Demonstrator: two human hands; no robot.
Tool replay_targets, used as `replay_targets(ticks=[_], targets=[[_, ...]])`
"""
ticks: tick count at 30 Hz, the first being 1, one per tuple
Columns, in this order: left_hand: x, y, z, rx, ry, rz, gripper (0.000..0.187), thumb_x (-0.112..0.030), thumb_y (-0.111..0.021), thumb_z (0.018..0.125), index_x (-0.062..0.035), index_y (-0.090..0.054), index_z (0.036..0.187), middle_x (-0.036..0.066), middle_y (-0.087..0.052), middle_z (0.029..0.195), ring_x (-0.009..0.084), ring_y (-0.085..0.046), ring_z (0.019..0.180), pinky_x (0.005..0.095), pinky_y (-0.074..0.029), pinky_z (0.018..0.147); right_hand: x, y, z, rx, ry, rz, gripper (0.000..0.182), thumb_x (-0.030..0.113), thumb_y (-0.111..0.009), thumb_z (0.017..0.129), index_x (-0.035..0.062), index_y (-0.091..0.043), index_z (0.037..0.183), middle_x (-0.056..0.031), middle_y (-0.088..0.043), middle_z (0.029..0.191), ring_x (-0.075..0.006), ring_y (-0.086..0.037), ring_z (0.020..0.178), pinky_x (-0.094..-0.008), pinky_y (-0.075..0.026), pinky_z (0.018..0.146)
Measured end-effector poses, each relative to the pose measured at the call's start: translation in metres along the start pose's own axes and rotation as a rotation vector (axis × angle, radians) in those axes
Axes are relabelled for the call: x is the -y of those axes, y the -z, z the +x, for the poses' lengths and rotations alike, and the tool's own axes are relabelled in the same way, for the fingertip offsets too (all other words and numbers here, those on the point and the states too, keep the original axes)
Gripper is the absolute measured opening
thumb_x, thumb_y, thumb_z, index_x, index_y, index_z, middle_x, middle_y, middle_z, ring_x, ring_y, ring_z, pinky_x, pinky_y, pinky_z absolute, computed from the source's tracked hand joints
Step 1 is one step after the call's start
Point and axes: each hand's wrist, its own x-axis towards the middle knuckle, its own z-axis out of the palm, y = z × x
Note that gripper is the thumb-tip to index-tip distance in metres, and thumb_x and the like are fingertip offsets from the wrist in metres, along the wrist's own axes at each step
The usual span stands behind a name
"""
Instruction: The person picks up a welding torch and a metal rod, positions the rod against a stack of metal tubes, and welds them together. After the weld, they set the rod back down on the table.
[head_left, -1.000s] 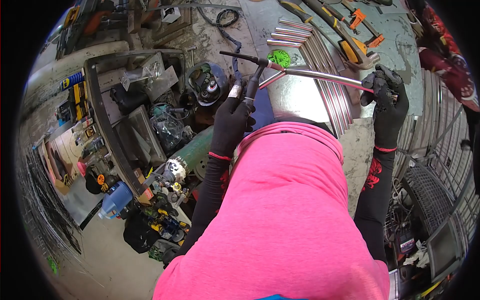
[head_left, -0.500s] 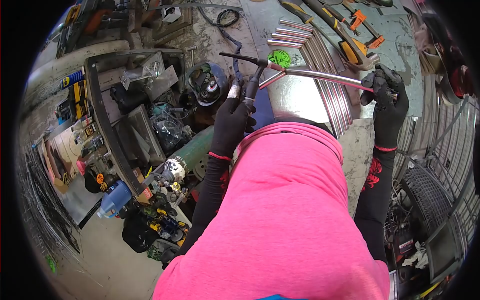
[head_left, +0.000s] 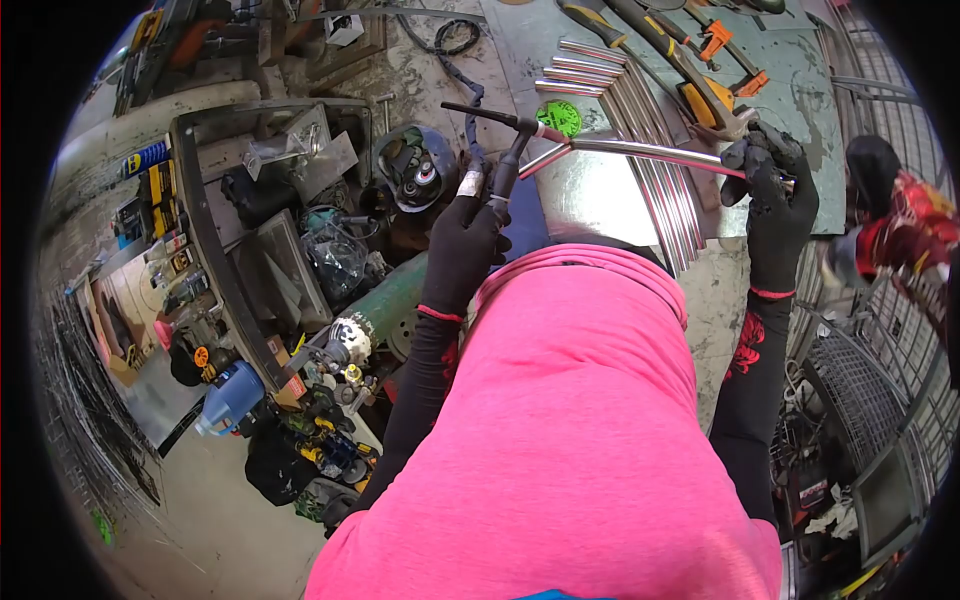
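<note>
My left hand (head_left: 468, 245), in a black glove, is closed round the handle of a welding torch (head_left: 508, 165). The torch's head lies by the joint of a bent metal tube (head_left: 650, 152). At the tube's right end my right hand (head_left: 775, 190), gloved in black with dark grey fingertips, is closed round it. Under the tube, several shiny tubes (head_left: 650, 190) lie side by side on the metal table (head_left: 590, 205). A round green item (head_left: 560, 118) is just above the joint.
A hammer (head_left: 705, 95) and orange clamps (head_left: 748, 82) lie at the table's top right. To the left are a container of cans (head_left: 418, 170), a metal-framed bin (head_left: 225, 260) and a green cylinder (head_left: 395, 295). Another person (head_left: 905, 225), in red, is at the right edge.
The other person at the right edge has moved down and further into view. My hands, the torch and the tube have hardly moved.
</note>
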Motion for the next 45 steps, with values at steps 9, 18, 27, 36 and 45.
replay_targets(ticks=[9,18,27,36,45], targets=[[0.012,0.002,0.005,0.032,-0.016,-0.059,0.032,-0.021,-0.062,0.1,0.0057,-0.066,0.117,0.009,-0.071,0.092,0.013,-0.067,0.068,0.0295,-0.054,0.057,0.008,-0.005,-0.002,-0.001,-0.043,0.081,0.035,0.015,-0.07,0.103,-0.0018,-0.067,0.133,-0.0066,-0.072,0.103,-0.0108,-0.068,0.079,-0.0268,-0.054,0.064],[0.015,-0.002,0.0,0.014,-0.046,-0.017,0.029,-0.018,-0.06,0.101,0.0061,-0.066,0.116,0.009,-0.071,0.093,0.013,-0.067,0.068,0.0292,-0.052,0.057,0.006,-0.008,-0.03,-0.133,-0.114,0.031,0.031,0.012,-0.067,0.104,-0.004,-0.066,0.13,-0.0083,-0.072,0.099,-0.0117,-0.066,0.072,-0.0257,-0.052,0.058],[0.017,0.0,-0.005,0.026,-0.039,-0.048,0.031,-0.019,-0.063,0.101,0.0057,-0.066,0.12,0.008,-0.07,0.092,0.0134,-0.067,0.067,0.0294,-0.054,0.059,0.04,-0.045,-0.074,-0.312,-0.152,0.129,0.031,0.009,-0.061,0.106,-0.0063,-0.059,0.133,-0.0139,-0.073,0.094,-0.0135,-0.064,0.06,-0.0254,-0.052,0.051],[0.018,-0.003,-0.005,0.016,-0.024,-0.042,0.031,-0.019,-0.064,0.101,0.0052,-0.067,0.119,0.008,-0.071,0.092,0.0135,-0.068,0.067,0.0289,-0.054,0.059,0.047,-0.06,-0.086,-0.429,-0.163,0.138,0.031,0.007,-0.062,0.105,-0.0064,-0.06,0.132,-0.0162,-0.075,0.091,-0.0116,-0.063,0.057,-0.024,-0.051,0.051],[0.014,-0.001,-0.006,0.005,-0.057,-0.017,0.031,-0.02,-0.064,0.101,0.0053,-0.067,0.119,0.008,-0.071,0.092,0.0131,-0.067,0.066,0.0288,-0.054,0.059,0.046,-0.059,-0.085,-0.437,-0.195,0.148,0.032,0.015,-0.065,0.105,-0.0045,-0.064,0.131,-0.0142,-0.075,0.09,-0.0121,-0.063,0.059,-0.0256,-0.052,0.054]])
